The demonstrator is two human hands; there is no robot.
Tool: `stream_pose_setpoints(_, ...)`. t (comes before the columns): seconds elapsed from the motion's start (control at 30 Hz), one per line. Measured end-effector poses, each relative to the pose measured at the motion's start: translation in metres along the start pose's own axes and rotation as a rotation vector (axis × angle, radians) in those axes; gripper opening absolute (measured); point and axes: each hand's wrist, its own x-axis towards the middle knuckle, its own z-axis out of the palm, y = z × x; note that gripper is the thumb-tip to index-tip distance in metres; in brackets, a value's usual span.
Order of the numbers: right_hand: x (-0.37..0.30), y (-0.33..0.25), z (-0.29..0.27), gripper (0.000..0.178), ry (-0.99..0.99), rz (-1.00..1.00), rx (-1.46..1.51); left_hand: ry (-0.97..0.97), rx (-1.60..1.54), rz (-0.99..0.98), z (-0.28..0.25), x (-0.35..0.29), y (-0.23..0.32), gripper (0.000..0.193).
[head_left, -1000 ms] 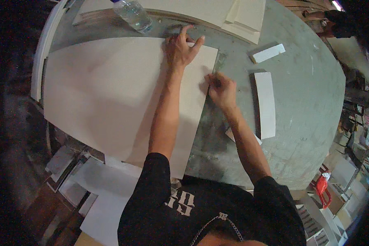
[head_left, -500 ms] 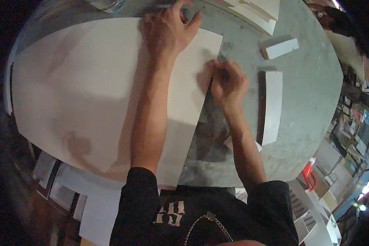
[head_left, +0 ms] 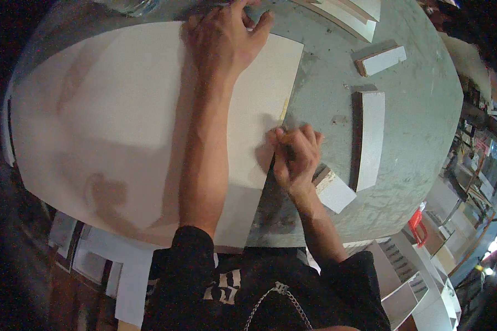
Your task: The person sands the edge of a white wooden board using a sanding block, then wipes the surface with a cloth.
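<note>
A large white board (head_left: 121,110) lies flat on the grey-green worktable. My left hand (head_left: 226,36) rests on its far edge, thumb stretched away from the other fingers, holding nothing that shows. At the board's right edge my right hand (head_left: 297,154) is closed in a pinch. Whatever sits between those fingertips is too small and hidden to make out. Just beyond that hand, a short yellowish streak (head_left: 285,108) shows along the edge. A small white block (head_left: 337,193) with a rough side lies right of my right wrist.
To the right on the worktable (head_left: 414,138) are a long white strip (head_left: 370,140) and a shorter white piece (head_left: 385,60). More white pieces (head_left: 348,16) lie at the far side. A red-handled thing (head_left: 418,227) and white panels (head_left: 419,298) stand past the near right edge.
My right hand has moved toward me along the board's right edge, uncovering the yellowish streak and more of the small block. My left hand stays at the far edge.
</note>
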Motion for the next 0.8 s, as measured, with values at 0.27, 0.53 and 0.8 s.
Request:
stream_pose_setpoints(0.27, 0.027, 0.002, -0.001, 0.018, 0.063, 0.036, -0.015, 0.111, 0.086, 0.070, 0.004, -0.006, 0.004, 0.040)
stream_pose_setpoints(0.53, 0.043, 0.006, -0.007, 0.023, 0.054, -0.023, -0.061, 0.123, 0.083, 0.106, 0.002, 0.003, 0.005, 0.038)
stream_pose_setpoints(0.8, 0.000, -0.005, -0.002, 0.016, 0.042, 0.006, -0.003, 0.137, 0.096, 0.138, 0.003, 0.004, 0.000, 0.031)
